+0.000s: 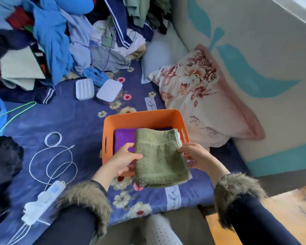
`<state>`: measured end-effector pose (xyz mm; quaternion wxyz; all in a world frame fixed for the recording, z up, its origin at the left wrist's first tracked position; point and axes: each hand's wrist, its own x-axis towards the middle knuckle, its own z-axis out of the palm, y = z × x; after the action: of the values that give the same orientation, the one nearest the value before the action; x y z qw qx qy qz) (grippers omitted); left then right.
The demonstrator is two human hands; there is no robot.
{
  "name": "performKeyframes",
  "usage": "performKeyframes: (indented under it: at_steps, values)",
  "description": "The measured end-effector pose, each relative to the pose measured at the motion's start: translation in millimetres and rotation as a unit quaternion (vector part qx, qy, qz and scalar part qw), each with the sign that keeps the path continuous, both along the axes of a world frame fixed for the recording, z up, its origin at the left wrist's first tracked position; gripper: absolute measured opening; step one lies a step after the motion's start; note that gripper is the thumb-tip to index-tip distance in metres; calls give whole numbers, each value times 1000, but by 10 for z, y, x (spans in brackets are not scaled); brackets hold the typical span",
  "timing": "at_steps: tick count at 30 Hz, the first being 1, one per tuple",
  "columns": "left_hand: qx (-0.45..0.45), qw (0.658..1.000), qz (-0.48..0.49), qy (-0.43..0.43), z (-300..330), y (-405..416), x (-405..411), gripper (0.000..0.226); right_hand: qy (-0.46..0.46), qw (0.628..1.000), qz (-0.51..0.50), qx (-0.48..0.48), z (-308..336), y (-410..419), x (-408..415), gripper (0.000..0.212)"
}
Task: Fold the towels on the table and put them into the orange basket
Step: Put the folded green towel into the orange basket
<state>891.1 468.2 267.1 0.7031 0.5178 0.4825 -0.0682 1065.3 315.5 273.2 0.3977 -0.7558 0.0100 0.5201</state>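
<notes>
The folded green towel point(160, 157) is held at lower centre of the frame, over the near edge of the orange basket point(145, 117), its far half above the basket interior and its near half overhanging the bed point(69, 121). The left hand point(123, 160) pinches the towel's left edge, thumb on top and fingers curled beneath; the right hand point(195, 157) pinches the right edge in the same manner. A folded purple towel point(125, 140) already lies inside the basket, left of centre. Risk, as a judgement: if either pinch releases early, the layered right edge may fan open and the fold would be lost. If the towel is lowered while overhanging the near wall, it may catch on the rim and tip the light basket on the soft bedding. Placement over the purple towel may leave the stack uneven. Hidden or unclear: the basket floor beneath the green towel, the near wall, a dark item at the right rear of the basket, and the fingertips under the cloth.
</notes>
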Motion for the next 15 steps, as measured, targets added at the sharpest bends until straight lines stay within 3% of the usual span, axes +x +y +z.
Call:
performKeyframes:
  at_steps: [7,13,15]
  values:
    - [-40,995,25,85,-513,241,344,59,49,996,40,-68,-467,480,422,19]
    - [-43,992,54,102,-804,576,537,58,50,993,51,-91,-808,867,606,5]
    - [-26,993,53,105,-974,687,633,58,33,994,55,-92,-965,982,663,10]
